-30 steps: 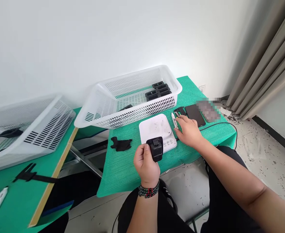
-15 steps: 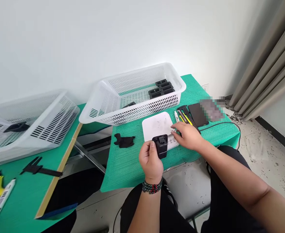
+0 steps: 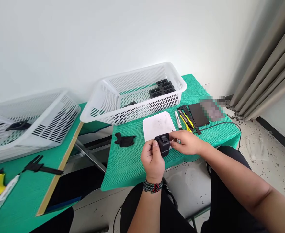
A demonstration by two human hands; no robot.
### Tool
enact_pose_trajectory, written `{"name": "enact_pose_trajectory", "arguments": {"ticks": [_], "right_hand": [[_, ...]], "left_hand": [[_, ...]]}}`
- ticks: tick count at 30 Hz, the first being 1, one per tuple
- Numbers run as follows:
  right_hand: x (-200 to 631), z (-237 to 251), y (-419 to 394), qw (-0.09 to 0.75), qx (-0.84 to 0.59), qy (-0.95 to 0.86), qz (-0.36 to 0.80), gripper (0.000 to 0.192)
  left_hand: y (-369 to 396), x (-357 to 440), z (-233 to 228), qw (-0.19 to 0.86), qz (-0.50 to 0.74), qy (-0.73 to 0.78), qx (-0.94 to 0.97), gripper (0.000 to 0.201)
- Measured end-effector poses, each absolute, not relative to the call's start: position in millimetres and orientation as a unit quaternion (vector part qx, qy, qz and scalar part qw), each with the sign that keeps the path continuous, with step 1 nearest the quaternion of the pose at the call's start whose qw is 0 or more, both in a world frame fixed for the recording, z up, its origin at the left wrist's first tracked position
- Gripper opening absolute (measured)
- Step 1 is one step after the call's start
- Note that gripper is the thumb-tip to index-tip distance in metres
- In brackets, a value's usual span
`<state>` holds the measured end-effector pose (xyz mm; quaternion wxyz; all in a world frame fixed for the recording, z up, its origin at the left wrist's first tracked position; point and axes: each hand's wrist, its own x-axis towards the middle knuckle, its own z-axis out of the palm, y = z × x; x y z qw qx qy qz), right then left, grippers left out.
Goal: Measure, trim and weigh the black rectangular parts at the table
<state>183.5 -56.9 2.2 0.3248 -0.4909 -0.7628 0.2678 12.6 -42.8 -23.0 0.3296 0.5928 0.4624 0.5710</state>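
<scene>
In the middle of the frame the left hand (image 3: pixel 152 159) has a closed grip around a small black box (image 3: pixel 162 145), held up just over the near edge of the table (image 3: pixel 128 161). The right hand (image 3: pixel 186 142) pinches its side, likely to steady it. A white scale (image 3: pixel 158 124) sits just behind, and the pen (image 3: pixel 177 119) and cutter (image 3: pixel 186 120) lie near on the right. The space to the left of the hands is open.

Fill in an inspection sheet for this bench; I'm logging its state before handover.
Surface: green mat on the table.
Job's things: small black block over the white scale.
Clutter: white basket with black parts, black piece, marker, yellow knife, dark tablet.
Grips: left hand holds the block; right hand touches it.
Cables: black cable.
Surroundings: curtain, speckled floor.
</scene>
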Motion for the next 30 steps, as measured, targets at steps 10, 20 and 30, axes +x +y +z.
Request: {"name": "enact_pose_trajectory", "arguments": {"ticks": [10,20,30], "right_hand": [[195,3,-48,0.210,-0.720,-0.652,0.111,0.028],[203,-3,-42,0.167,-0.762,-0.619,0.091,0.031],[243,7,-42,0.122,-0.842,-0.520,0.071,0.041]], "left_hand": [[-46,13,-24,0.293,0.553,0.440,0.644,0.046],[-46,13,-24,0.293,0.550,0.440,0.646,0.048],[-47,8,-21,0.300,0.562,0.436,0.636,0.047]]}}
